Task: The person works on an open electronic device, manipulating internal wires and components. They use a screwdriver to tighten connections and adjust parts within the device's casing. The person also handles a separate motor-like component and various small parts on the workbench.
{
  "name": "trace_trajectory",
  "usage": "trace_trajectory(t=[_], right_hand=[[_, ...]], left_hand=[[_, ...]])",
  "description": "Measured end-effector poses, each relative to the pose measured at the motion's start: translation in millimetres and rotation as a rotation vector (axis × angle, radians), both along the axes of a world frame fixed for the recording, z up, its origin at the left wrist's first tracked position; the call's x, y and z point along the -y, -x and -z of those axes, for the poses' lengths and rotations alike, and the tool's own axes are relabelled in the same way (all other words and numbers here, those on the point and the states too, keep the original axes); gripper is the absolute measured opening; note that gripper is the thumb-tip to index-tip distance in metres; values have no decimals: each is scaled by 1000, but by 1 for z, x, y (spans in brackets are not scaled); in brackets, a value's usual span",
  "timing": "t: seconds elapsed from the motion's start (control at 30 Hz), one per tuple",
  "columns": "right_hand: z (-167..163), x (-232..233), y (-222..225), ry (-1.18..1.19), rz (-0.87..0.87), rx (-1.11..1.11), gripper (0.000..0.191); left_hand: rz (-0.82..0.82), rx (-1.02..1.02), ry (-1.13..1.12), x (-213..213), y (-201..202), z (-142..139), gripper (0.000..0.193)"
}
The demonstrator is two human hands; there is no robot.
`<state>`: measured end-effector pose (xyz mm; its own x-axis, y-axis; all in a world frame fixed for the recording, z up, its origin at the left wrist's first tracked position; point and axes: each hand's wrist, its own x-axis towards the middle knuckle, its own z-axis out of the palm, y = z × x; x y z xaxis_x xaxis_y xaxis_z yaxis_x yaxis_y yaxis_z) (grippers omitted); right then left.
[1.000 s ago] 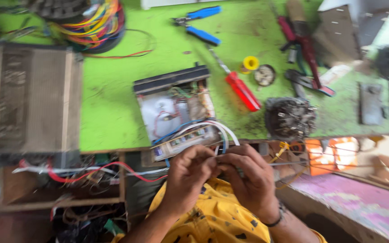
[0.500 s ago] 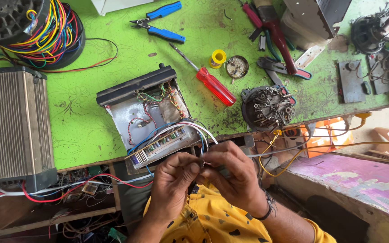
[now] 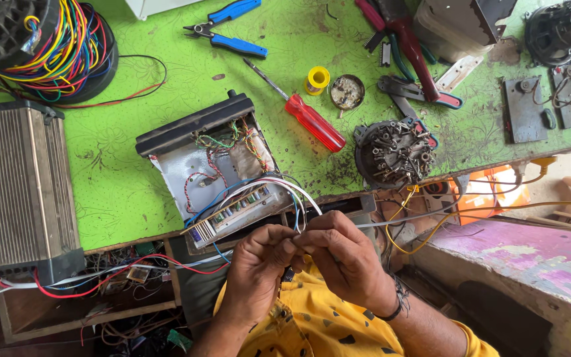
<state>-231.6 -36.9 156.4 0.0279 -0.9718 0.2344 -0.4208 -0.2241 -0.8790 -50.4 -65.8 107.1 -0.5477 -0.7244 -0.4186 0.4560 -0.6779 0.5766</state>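
Both hands meet just off the near edge of the green surface (image 3: pixel 133 198): the left hand (image 3: pixel 259 264) and right hand (image 3: pixel 345 258) pinch white wires (image 3: pixel 279 186) running from the opened metal box (image 3: pixel 213 172). A red-handled screwdriver (image 3: pixel 312 121) lies beyond the box, a finned grey case (image 3: pixel 18 185) at the left edge.

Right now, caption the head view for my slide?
Left hand and right hand pinch white wires from an opened electronics box on a green workbench.
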Motion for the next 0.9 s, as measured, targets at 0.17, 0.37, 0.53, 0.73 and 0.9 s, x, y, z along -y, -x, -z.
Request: trace_trajectory(t=[0.17, 0.37, 0.53, 0.73, 0.9], right_hand=[[1, -1, 1, 7, 30, -3, 26], [3, 0, 2, 15, 85, -24, 28], [3, 0, 4, 13, 36, -34, 29], [4, 0, 2, 26, 70, -41, 23], [2, 0, 0, 63, 99, -59, 33]], left_hand=[[9, -4, 20, 0, 3, 1, 21], [28, 40, 48, 2, 4, -4, 20], [31, 39, 47, 5, 4, -6, 21], [29, 64, 43, 4, 6, -8, 20], [32, 83, 55, 3, 5, -9, 19]])
